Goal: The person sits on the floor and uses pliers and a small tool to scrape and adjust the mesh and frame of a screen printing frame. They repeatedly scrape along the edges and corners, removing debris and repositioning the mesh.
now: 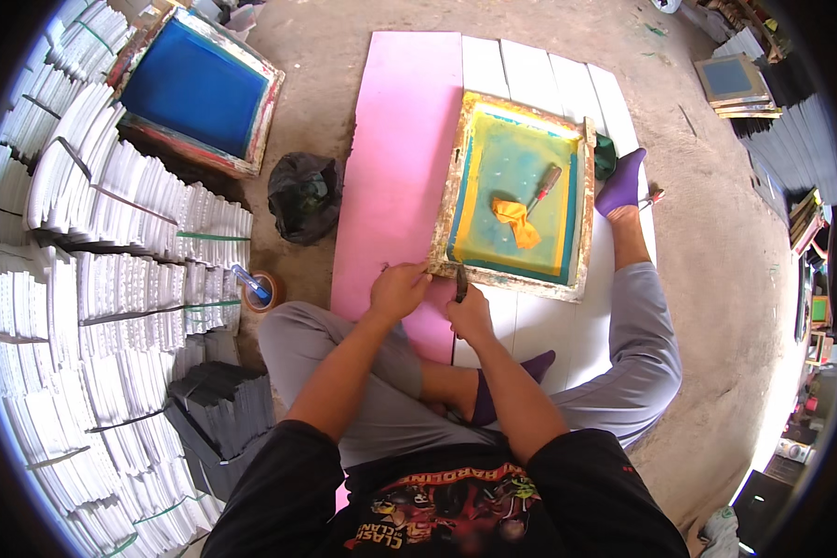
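Note:
A screen-printing frame (581,270) with a paint-stained wooden border and a yellow-green mesh lies on pink and white boards. My left hand (400,290) is closed at its near left corner, fingertips pressed against the wood. Just right of it, my right hand (471,314) grips a dark, narrow tool (461,282) whose tip touches the near edge of the frame; most of it is hidden in the fist, so its kind is unclear. On the mesh rest a screwdriver (548,180) and a crumpled orange cloth (517,221).
Under the frame are a pink board (395,139) and white boards (521,74). Left of them sit a black plastic bag (304,197), a round container (259,292), stacked white paper bundles (130,288) and a blue screen (195,84). My sock-covered foot (623,181) is beside the frame.

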Demonstrator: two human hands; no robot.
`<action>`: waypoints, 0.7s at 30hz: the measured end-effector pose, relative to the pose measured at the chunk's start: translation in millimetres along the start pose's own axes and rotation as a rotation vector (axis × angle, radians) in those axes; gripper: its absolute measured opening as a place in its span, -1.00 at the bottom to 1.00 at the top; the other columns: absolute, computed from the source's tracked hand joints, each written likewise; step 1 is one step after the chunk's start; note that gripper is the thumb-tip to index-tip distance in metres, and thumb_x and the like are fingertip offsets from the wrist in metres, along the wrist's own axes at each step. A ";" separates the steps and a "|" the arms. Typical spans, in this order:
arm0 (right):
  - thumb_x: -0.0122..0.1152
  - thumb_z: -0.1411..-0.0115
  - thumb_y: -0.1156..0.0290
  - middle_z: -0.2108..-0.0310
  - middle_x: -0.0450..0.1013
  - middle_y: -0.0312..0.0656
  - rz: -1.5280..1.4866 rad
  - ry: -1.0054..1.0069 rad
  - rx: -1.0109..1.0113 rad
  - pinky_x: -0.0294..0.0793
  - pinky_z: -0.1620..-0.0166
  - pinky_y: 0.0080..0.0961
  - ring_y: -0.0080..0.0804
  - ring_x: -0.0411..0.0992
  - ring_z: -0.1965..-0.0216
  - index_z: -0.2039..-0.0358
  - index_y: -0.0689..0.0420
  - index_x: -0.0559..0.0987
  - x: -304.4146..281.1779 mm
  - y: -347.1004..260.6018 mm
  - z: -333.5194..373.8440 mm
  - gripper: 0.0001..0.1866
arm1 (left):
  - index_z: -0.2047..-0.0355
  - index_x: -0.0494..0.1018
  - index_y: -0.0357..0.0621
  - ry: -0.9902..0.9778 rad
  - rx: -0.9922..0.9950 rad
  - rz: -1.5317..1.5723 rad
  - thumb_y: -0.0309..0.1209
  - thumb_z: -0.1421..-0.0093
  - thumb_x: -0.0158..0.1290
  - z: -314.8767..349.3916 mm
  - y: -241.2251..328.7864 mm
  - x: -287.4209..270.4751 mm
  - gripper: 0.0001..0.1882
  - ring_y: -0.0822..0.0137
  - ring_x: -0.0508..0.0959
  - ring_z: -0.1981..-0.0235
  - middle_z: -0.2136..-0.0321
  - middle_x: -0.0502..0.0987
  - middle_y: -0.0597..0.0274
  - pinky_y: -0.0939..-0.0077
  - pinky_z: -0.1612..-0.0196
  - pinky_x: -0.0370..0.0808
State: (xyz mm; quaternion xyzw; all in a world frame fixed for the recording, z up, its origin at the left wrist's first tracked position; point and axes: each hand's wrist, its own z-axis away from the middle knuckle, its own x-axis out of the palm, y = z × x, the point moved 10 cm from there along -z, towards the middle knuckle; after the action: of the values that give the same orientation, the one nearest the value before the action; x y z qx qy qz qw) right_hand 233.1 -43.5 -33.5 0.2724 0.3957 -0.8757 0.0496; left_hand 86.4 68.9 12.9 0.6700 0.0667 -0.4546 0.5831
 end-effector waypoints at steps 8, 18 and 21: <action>0.17 -0.11 0.56 0.59 0.49 -0.11 -0.346 -0.319 -0.054 0.52 0.56 -0.40 -0.35 0.51 0.66 0.30 0.26 0.47 25.6 -34.5 29.3 -0.87 | 0.08 0.66 -0.23 0.050 -0.084 0.270 -0.31 -0.34 0.18 -0.3 -13.6 -3.8 -0.72 0.29 0.62 0.35 0.32 0.68 0.12 0.34 0.23 0.55; 0.18 -0.39 0.22 0.40 0.56 -0.06 -0.518 -0.618 0.105 0.56 0.51 -0.37 -0.33 0.59 0.51 0.06 0.20 0.44 73.9 -52.6 40.3 -0.69 | 0.26 0.54 -0.24 0.180 -0.152 0.319 -0.33 -0.40 0.10 7.6 -48.8 -18.1 -0.80 0.33 0.53 0.49 0.51 0.58 0.20 0.37 0.34 0.48; 0.16 -0.41 0.18 0.39 0.56 -0.09 -0.405 -0.523 0.105 0.55 0.49 -0.38 -0.35 0.59 0.48 0.03 0.19 0.43 63.8 -30.5 29.1 -0.66 | 0.26 0.57 -0.19 0.263 -0.242 -0.005 -0.24 -0.37 0.12 10.3 -44.3 -36.5 -0.75 0.05 0.64 0.40 0.46 0.63 0.06 0.19 0.27 0.53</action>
State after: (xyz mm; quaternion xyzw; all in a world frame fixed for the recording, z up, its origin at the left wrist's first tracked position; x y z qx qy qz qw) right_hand 157.1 -35.4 -30.5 -0.0437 0.3700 -0.9272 -0.0394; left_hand 32.4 90.1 7.0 0.6485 0.1983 -0.3532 0.6445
